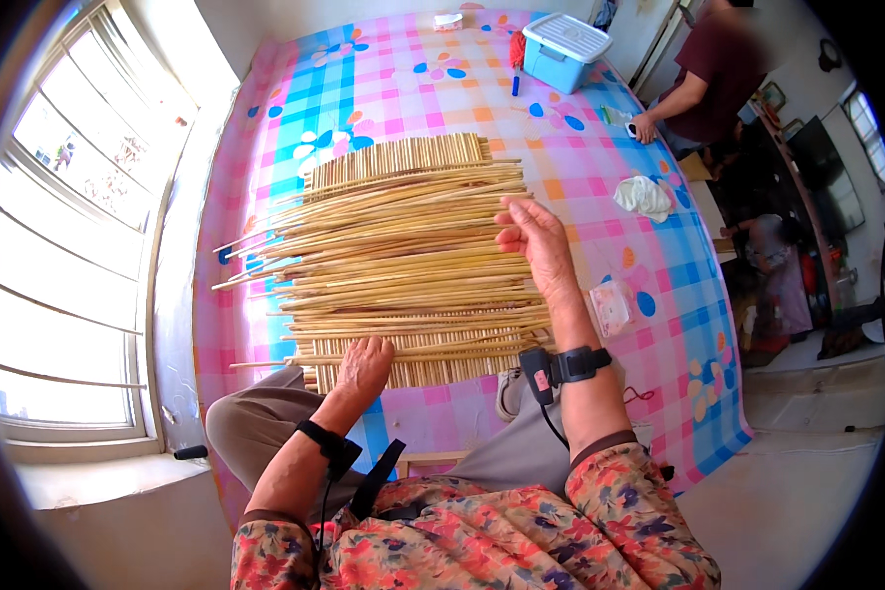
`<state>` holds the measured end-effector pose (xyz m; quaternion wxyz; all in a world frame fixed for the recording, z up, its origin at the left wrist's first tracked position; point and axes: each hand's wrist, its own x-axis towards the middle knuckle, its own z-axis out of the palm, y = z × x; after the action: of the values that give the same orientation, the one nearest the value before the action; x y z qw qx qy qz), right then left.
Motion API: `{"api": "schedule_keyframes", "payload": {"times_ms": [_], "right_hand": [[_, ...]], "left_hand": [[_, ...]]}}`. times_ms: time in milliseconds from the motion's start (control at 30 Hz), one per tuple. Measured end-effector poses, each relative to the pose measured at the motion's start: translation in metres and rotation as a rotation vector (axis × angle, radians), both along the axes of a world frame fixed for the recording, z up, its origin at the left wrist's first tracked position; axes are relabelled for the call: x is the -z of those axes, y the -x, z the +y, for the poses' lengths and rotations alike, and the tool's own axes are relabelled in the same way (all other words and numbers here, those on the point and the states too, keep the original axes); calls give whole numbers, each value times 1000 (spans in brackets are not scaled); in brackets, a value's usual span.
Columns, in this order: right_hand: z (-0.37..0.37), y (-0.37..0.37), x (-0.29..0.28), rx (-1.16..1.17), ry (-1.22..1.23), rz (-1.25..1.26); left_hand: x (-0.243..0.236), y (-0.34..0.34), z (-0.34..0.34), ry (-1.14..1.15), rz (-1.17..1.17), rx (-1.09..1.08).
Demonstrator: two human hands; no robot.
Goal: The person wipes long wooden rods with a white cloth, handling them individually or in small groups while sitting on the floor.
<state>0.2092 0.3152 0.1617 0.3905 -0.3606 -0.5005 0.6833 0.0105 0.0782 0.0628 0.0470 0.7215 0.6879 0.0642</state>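
Note:
A wide layer of long, thin, straw-coloured stalks lies crosswise over a mat of similar stalks, whose far and near edges show beneath it. My left hand rests at the near side of the mat, its fingers drawn together and bent over a single stalk; the fingertips are partly hidden. Beside the right ends of the layer is my right hand, fingers bent to the left, with a gap between them and the thumb. I make out nothing in that gap.
Under everything spreads a pink and blue checked sheet. A white cloth and a tissue pack lie to the right. Farther off stands a blue lidded box. Another person is at the right edge; a barred window is left.

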Motion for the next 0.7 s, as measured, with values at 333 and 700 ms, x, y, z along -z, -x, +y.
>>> {"api": "schedule_keyframes", "payload": {"times_ms": [333, 700], "right_hand": [[-53, 37, 15, -660, -243, -340], [-118, 45, 37, -711, -1057, -479]], "left_hand": [[-64, -7, 3, -56, -90, 38], [-98, -8, 7, -92, 73, 62]]}}
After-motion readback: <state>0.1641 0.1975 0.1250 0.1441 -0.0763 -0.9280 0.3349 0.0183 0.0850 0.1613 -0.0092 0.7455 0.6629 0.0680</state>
